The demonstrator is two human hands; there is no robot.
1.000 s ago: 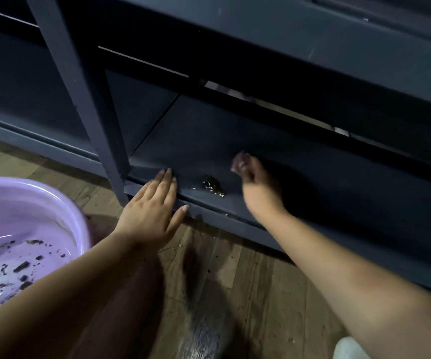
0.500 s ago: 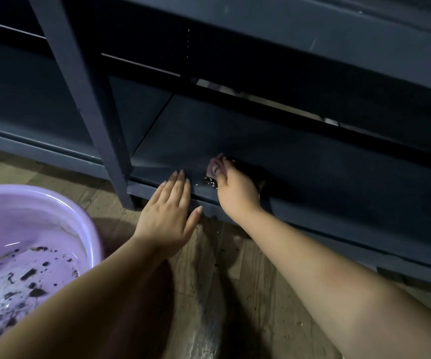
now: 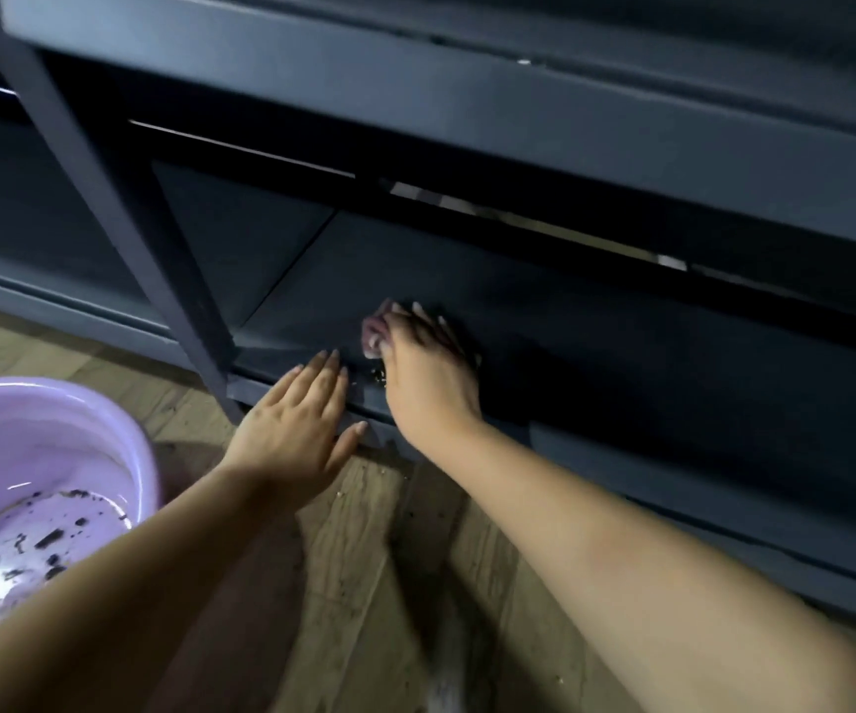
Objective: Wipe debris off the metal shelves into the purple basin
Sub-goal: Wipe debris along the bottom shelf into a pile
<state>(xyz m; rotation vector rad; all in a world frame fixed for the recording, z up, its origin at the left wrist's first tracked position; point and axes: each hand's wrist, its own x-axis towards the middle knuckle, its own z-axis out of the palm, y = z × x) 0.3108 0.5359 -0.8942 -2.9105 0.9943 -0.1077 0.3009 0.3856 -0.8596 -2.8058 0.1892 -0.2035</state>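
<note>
My right hand (image 3: 428, 383) grips a small pinkish cloth (image 3: 373, 332) and presses it on the lowest dark metal shelf (image 3: 596, 352), close to the front edge. A little pile of brown debris (image 3: 377, 375) lies just left of that hand, between both hands. Straight-fingered, my left hand (image 3: 297, 424) rests flat against the shelf's front edge right beside the debris. The purple basin (image 3: 132, 455) stands on the floor at the lower left, with dark crumbs in its bottom.
A slanted metal upright (image 3: 122, 239) of the shelf frame stands between the basin and my hands. An upper shelf (image 3: 467, 95) overhangs the work spot. The wooden floor (image 3: 364, 558) carries a few scattered crumbs under the shelf edge.
My right hand has swept left along the shelf with the cloth, pushing the debris toward my left hand at the edge. The left hand has stayed at the shelf edge.
</note>
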